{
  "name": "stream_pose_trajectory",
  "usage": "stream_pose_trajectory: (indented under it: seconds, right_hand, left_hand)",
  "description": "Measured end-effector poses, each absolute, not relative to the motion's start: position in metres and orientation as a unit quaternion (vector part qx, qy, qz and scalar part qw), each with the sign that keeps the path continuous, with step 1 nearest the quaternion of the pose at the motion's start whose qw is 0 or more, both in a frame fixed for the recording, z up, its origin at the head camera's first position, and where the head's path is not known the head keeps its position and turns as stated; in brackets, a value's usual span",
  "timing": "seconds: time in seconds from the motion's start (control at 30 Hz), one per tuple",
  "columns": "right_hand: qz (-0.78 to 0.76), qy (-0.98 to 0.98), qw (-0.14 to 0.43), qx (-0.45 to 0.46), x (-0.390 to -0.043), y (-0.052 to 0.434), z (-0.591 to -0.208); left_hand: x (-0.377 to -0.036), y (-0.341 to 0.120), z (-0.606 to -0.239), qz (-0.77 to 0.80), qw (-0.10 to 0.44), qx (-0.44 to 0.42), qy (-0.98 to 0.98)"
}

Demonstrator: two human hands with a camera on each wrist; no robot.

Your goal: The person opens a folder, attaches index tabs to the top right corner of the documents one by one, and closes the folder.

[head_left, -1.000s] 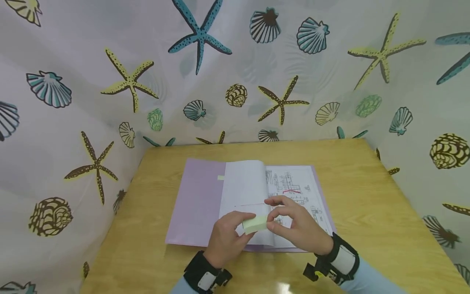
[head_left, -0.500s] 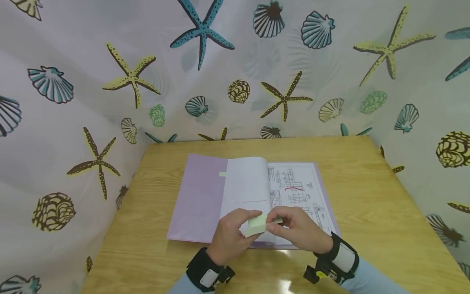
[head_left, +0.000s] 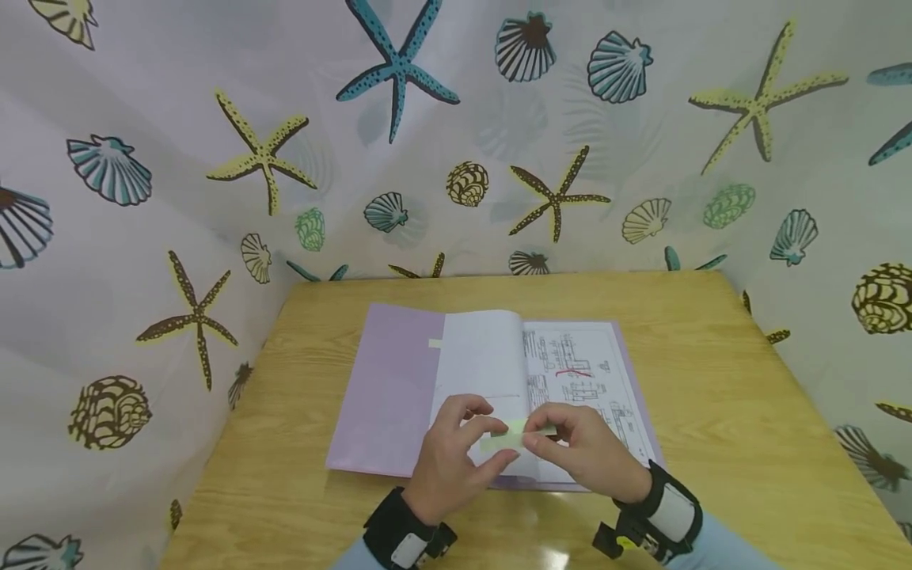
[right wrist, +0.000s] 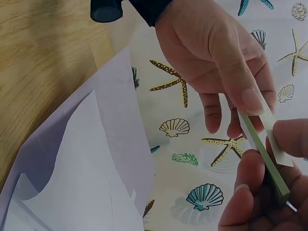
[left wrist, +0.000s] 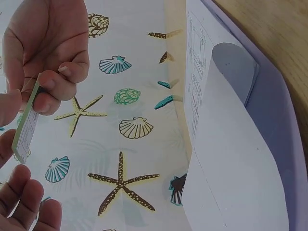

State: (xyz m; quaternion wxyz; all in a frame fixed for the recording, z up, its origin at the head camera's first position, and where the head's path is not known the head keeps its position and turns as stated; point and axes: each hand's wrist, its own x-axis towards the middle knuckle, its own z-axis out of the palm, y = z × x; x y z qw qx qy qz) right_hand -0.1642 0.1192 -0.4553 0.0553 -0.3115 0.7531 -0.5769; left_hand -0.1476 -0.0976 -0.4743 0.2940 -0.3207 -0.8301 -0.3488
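Observation:
Both hands are raised over the near part of an open folder point(head_left: 388, 388). Between them is a small pale green pad of sticky notes point(head_left: 501, 442). My left hand point(head_left: 452, 459) pinches the pad between thumb and fingers from the left. Pinching its right end is my right hand point(head_left: 584, 447), fingers curled. In the right wrist view, a paler slip point(right wrist: 272, 134) stands slightly apart from the pad's green edge point(right wrist: 269, 166), under the right thumb. The left wrist view shows the pad point(left wrist: 29, 122) edge-on. How much each hand holds of slip or pad is partly hidden.
The lilac folder holds a blank white page point(head_left: 477, 356) and a technical drawing point(head_left: 570, 364) with a red mark. A small pale tab point(head_left: 435, 343) sits at its inner left. Below is a wooden table point(head_left: 712, 412), bordered by a shell-patterned curtain point(head_left: 427, 237).
The right hand has come down onto the pad's right end, its index finger now curled in. The pad has tilted flatter, and the left index finger and thumb have shifted on it.

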Motion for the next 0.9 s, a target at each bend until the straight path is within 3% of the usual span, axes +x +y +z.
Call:
stream_pose_trajectory:
  seconds: [0.57,0.73,0.9]
  right_hand:
    - [-0.536,0.781,0.012,-0.32,-0.165,0.126,-0.462]
    - [-0.505,0.82,-0.029,-0.27,-0.169,0.147,-0.467]
    - [-0.486,0.856,-0.023,-0.177,-0.178,0.17,-0.467]
  left_hand:
    - [-0.142,-0.099,-0.475,-0.393,0.291,-0.306,-0.817]
    - [-0.141,-0.1,-0.476,-0.398,0.29,-0.297,-0.818]
    - [-0.142,-0.103,-0.475,-0.398,0.288,-0.29,-0.821]
